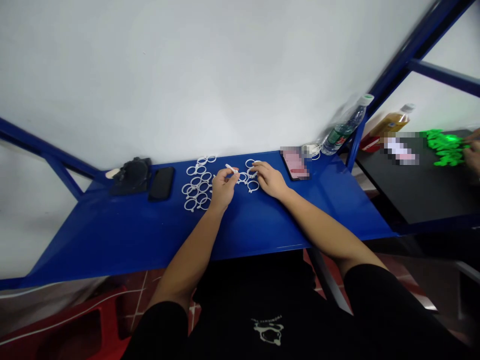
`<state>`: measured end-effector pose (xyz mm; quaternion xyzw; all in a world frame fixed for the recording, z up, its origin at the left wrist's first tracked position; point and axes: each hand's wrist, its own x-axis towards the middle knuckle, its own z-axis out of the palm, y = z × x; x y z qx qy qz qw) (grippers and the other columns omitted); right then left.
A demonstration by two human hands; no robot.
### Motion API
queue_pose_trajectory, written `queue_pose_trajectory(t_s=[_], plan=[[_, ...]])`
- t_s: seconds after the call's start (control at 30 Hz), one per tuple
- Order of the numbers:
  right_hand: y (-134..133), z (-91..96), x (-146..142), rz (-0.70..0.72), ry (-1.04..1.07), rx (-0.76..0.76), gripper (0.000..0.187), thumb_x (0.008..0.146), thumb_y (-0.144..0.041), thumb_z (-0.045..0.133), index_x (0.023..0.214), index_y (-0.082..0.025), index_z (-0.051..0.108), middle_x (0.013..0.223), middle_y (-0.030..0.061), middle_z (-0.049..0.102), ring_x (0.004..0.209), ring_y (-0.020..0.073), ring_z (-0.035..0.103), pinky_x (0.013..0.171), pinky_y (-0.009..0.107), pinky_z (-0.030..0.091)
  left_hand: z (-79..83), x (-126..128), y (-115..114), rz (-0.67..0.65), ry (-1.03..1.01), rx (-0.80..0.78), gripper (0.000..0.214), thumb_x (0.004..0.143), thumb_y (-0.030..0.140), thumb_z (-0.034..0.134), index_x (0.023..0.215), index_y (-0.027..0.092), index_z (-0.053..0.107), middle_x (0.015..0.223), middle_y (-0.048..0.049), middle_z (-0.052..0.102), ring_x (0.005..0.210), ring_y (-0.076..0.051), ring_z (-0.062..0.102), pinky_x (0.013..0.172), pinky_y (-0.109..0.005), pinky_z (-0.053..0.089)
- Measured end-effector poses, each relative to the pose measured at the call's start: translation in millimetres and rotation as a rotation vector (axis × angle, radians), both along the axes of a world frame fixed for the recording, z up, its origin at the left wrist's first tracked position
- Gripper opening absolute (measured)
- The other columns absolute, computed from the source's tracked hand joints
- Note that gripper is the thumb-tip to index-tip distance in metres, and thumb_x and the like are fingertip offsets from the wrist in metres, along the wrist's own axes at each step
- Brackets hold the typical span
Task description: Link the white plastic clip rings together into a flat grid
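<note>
My left hand [224, 187] is closed, with a slim white plastic ring [231, 168] pinched between thumb and fingers, seen nearly edge-on. To its left, several white rings with small knobs [201, 197] lie overlapping on the blue table [240, 230]. My right hand [270, 180] rests low over the table with fingers stretched to the left. Its fingertips reach over a few more white rings; one of these rings [253, 186] lies just below them. Whether the fingertips grip a ring is hard to see. Between both hands lie further rings [243, 178].
A black phone [161, 183] and a black plastic bag [133, 175] lie at left. A lit phone [295, 164], a white cable [312, 150] and a water bottle [347, 127] stand or lie at right. Beyond the blue frame, another person's hand [473, 152] touches green pieces [447, 147].
</note>
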<state>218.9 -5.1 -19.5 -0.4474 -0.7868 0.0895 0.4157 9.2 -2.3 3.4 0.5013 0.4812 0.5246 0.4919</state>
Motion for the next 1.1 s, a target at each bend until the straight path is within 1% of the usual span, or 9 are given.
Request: queue_pose_trajectory(t_s=[0.07,0.13,0.27,0.4,0.53,0.73,0.83,0.97,1.1], plan=[[-3.8,4.5,-2.1,0.004,-0.034,0.052,0.032,0.098,-0.016,0.051,0.124,-0.023,0.068,0.137,0.0112,0.067,0.128,0.0256,0.063,0.101,0.042,0.057,0.3,0.4,-2.6,-0.024,0.097,0.100,0.010,0.083,0.025,0.079,0.091,0.021,0.076,0.100,-0.0021,0.068,0.058,-0.007,0.043,0.056,-0.021,0.038],[-9.3,10.0,-4.9,0.030,-0.050,0.090,0.034,0.100,-0.019,0.052,0.131,-0.025,0.066,0.139,0.0106,0.066,0.128,0.0255,0.063,0.103,0.042,0.057,1.3,1.1,-5.4,-0.088,0.173,0.165,0.007,0.084,0.025,0.078,0.089,0.021,0.076,0.103,-0.0035,0.067,0.064,-0.009,0.048,0.062,-0.022,0.042],[-17.4,16.6,-9.2,0.152,-0.110,0.118,0.043,0.100,-0.016,0.049,0.140,-0.026,0.062,0.146,0.0083,0.064,0.131,0.0245,0.063,0.106,0.042,0.057,1.8,2.1,-10.0,-0.230,0.237,0.202,0.014,0.088,0.031,0.074,0.080,0.020,0.075,0.083,-0.0036,0.067,0.077,-0.016,0.057,0.071,-0.024,0.044],[-15.2,13.2,-8.3,0.229,-0.131,0.111,0.046,0.101,-0.014,0.045,0.142,-0.025,0.062,0.137,0.0085,0.071,0.127,0.0234,0.067,0.103,0.041,0.058,-1.8,2.2,-10.5,-0.336,0.300,0.180,0.027,0.095,0.034,0.064,0.075,0.019,0.074,0.071,-0.0018,0.067,0.064,-0.014,0.053,0.065,-0.024,0.040],[-11.7,8.9,-7.7,0.250,-0.073,0.071,0.041,0.102,-0.018,0.047,0.138,-0.027,0.065,0.128,0.0072,0.075,0.119,0.0231,0.070,0.099,0.040,0.059,-2.6,1.7,-9.3,-0.319,0.320,0.184,0.030,0.093,0.033,0.063,0.067,0.018,0.069,0.065,0.0005,0.062,0.060,-0.013,0.050,0.063,-0.025,0.037],[-12.0,8.8,-11.8,0.240,0.035,0.067,0.033,0.104,-0.026,0.049,0.130,-0.026,0.070,0.113,0.0084,0.077,0.103,0.0217,0.073,0.092,0.039,0.060,-1.7,1.9,-8.3,-0.298,0.246,0.151,0.024,0.088,0.035,0.069,0.071,0.019,0.067,0.065,0.0023,0.057,0.065,-0.014,0.049,0.066,-0.025,0.039],[-11.8,10.2,-11.4,0.257,0.054,0.064,0.032,0.104,-0.028,0.050,0.129,-0.027,0.070,0.113,0.0084,0.077,0.102,0.0221,0.072,0.091,0.039,0.059,-2.2,0.9,-6.7,-0.320,0.234,0.156,0.026,0.089,0.037,0.068,0.070,0.019,0.066,0.065,0.0022,0.055,0.066,-0.014,0.048,0.066,-0.025,0.039],[-12.0,12.2,-10.8,0.254,0.051,0.056,0.031,0.104,-0.027,0.050,0.128,-0.027,0.070,0.112,0.0084,0.076,0.103,0.0222,0.072,0.092,0.039,0.058,0.3,-1.2,-6.0,-0.348,0.235,0.179,0.028,0.091,0.038,0.067,0.071,0.018,0.066,0.066,0.0011,0.056,0.068,-0.015,0.050,0.066,-0.025,0.039],[-13.9,11.2,-12.6,0.195,0.071,0.067,0.026,0.097,-0.020,0.052,0.115,-0.024,0.072,0.102,0.0070,0.076,0.090,0.0205,0.070,0.083,0.035,0.057,2.3,-0.8,-7.2,-0.361,0.286,0.239,0.025,0.094,0.036,0.065,0.077,0.019,0.070,0.073,-0.0007,0.062,0.073,-0.016,0.054,0.071,-0.026,0.041]])
